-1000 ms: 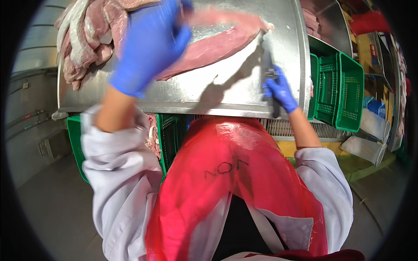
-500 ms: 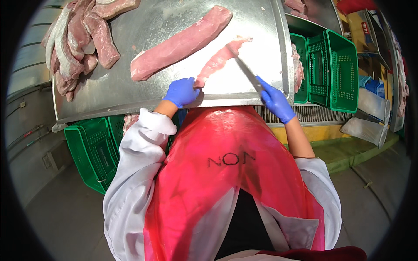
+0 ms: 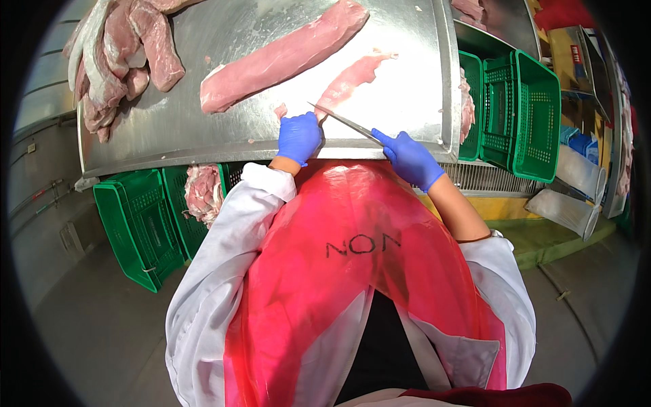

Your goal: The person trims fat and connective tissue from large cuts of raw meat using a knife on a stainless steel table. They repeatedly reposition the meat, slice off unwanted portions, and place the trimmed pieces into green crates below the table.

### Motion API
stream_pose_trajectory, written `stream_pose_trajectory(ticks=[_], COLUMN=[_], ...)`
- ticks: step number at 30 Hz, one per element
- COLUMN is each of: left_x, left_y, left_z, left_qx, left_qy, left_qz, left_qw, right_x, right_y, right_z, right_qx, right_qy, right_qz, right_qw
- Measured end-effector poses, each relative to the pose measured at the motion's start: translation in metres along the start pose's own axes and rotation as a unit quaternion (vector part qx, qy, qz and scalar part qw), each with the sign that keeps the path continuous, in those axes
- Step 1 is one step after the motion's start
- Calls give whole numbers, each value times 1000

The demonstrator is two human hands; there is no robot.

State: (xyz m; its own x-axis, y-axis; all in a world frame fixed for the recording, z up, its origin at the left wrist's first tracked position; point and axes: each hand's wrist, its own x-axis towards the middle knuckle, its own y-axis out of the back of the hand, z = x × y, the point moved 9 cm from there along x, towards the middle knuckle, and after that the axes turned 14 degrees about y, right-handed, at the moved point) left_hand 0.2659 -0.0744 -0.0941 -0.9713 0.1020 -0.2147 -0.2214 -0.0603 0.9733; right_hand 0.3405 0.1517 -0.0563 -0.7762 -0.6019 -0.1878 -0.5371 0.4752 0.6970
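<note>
Here's the left hand (image 3: 299, 136), blue-gloved, fingers folded in tight at the near edge, and it looks to be pinching the near end of the thin strip (image 3: 352, 80), though the fingertips are hidden. Across from it, the right hand (image 3: 410, 159) is wrapped firmly round a knife (image 3: 346, 122), index finger laid along towards the blade, and that blade slants across the strip's near end, tip pointing at the left hand. Has the edge gone through? Can't tell from here!

A small scrap (image 3: 281, 110) sits just beyond the left knuckles. The strip itself lies flat, running away from the hands, thin and ragged at its far end. Farther up the worktop (image 3: 400, 41), the long piece of meat (image 3: 285, 57) lies alone, smooth and pink, well clear of the blade.

So, how far along? One piece looks mostly trimmed, I'd judge, and the strip is already separate from it; the strip seems to be the unfinished bit. Plenty remains, by the look of it: over on the left, the heap of meat (image 3: 119, 61) lies piled up, patches of pale covering on it.

Below the near edge, pink trimmings (image 3: 203, 193) sit by the left-hand green crates (image 3: 139, 230), and out on the right stand more green crates (image 3: 539, 102).
</note>
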Motion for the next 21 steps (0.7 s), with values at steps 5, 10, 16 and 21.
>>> stream_pose_trajectory(ticks=[5, 10, 16, 21], left_x=[-4, -7, -12, -14], left_y=[8, 3, 9, 4], left_z=[15, 35, 58, 66], left_qx=[-51, -52, -77, -69], left_qy=[-6, -49, -89, -111], left_qz=[-55, -54, -64, -76], left_qw=[997, 996, 991, 988], right_x=[7, 36, 75, 98], right_y=[9, 14, 16, 9], right_z=[0, 5, 3, 12], right_qx=[-47, -80, -105, -111], right_qy=[-41, -41, 0, -6], right_qz=[18, 55, 74, 78], right_qw=[998, 994, 992, 991])
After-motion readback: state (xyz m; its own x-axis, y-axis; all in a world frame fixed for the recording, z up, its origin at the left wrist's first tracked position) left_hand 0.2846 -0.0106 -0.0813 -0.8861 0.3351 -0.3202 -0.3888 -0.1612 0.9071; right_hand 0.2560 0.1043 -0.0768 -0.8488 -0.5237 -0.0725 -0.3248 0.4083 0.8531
